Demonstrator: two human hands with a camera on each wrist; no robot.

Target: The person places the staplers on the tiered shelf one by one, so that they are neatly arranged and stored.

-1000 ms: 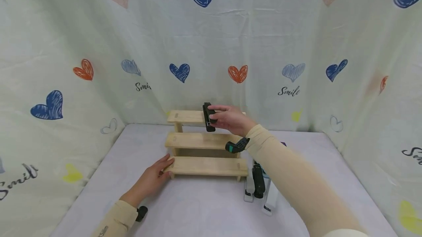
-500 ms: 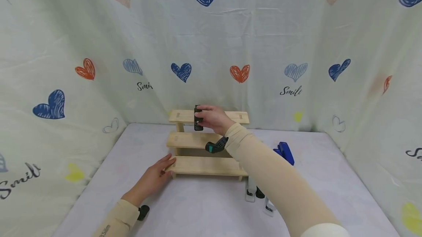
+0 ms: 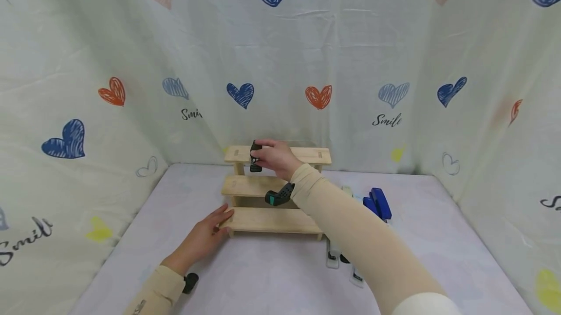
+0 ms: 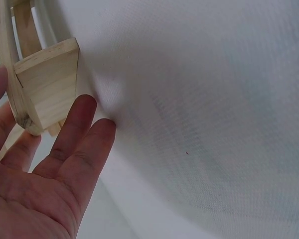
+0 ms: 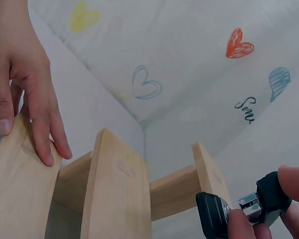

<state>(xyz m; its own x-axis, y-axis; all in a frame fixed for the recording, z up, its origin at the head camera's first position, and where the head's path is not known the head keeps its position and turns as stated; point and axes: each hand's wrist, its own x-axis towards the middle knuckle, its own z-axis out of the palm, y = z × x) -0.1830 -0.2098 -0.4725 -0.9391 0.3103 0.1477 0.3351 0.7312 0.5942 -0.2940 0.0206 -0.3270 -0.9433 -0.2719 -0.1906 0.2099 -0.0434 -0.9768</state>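
Note:
A three-tier wooden stand (image 3: 273, 220) stands on the table. At the left end of its lowest board, my left hand (image 3: 207, 233) holds the board between thumb and fingers, with two fingers (image 4: 92, 149) stretched out free in the left wrist view. My right hand (image 3: 276, 157) grips a black stapler (image 3: 256, 161) at the left part of the top board (image 3: 302, 153). In the right wrist view the stapler (image 5: 213, 214) lies between thumb and fingers, its metal part showing, close over the top board's end.
Right of the stand lies a blue stapler (image 3: 379, 203). White staplers (image 3: 332, 257) lie beside the stand's front right corner, partly hidden by my right sleeve (image 3: 350, 222). A curtain with printed hearts (image 3: 280, 52) hangs behind and around the table.
My right hand has moved left along the top board with the black stapler. The blue stapler has come into view from behind the sleeve. My left hand has stayed put.

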